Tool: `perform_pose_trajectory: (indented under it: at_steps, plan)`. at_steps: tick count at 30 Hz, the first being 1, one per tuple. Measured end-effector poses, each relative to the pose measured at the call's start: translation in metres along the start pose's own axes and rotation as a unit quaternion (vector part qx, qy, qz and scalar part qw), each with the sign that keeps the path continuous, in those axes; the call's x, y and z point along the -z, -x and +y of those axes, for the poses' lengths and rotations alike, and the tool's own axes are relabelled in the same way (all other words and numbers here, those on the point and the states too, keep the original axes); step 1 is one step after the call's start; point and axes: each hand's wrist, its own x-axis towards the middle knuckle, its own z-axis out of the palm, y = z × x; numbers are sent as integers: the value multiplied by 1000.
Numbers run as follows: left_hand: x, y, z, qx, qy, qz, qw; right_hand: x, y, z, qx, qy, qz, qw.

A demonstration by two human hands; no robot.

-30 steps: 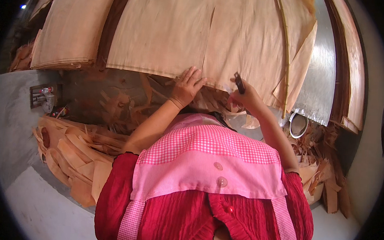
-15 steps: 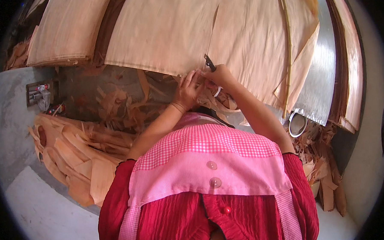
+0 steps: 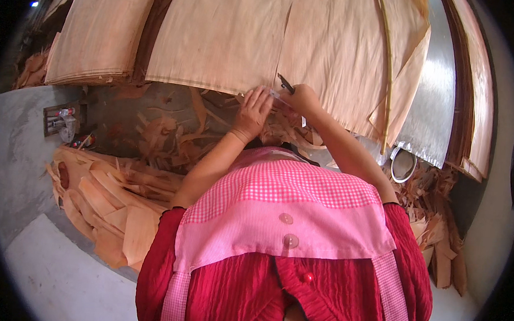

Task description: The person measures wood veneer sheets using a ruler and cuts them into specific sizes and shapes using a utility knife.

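A large pale wood veneer sheet (image 3: pixel 216 38) lies in front of me, with a long split running down to its near edge. My right hand (image 3: pixel 304 100) is closed around a dark-handled cutting knife (image 3: pixel 285 84), its tip pointing up and left over the sheet near the split. A pale, narrow strip that looks like tape (image 3: pixel 278 96) stretches between my hands; its lower end hangs under my right hand. My left hand (image 3: pixel 254 110) is at the sheet's near edge, fingertips closed at the strip's upper end, thumb hidden.
Thin bamboo stick (image 3: pixel 389 80) lies along the sheet's right part, beside a metal plate (image 3: pixel 429 99). A white ring (image 3: pixel 403 166) hangs near its corner. Veneer stacks (image 3: pixel 93 36) flank both sides. Scraps (image 3: pixel 111 206) pile up below left; a wall recess (image 3: pixel 62 120) holds small items.
My left fingers have straightened and shifted slightly up at the sheet's edge. The pale strip shows more plainly between my hands. The knife in my right hand has moved slightly right.
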Motion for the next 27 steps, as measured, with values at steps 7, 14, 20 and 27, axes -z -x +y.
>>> perform_pose_trajectory:
  at_steps: [7, 14, 20, 27]
  plan:
    - [14, -19, -15, -2, 90, 54, 995, -2, -2, 7, -20, -120, -47, 991]
    - [12, -18, -5, -7, 53, 79, 995, 4, 7, -6, -38, -76, -29, 996]
    - [-3, -12, 17, 11, -71, -6, 997, 2, 5, 0, -39, 2, -17, 999]
    - [11, -11, 21, 9, -86, -38, 996, 45, -26, 13, 28, 242, 69, 967]
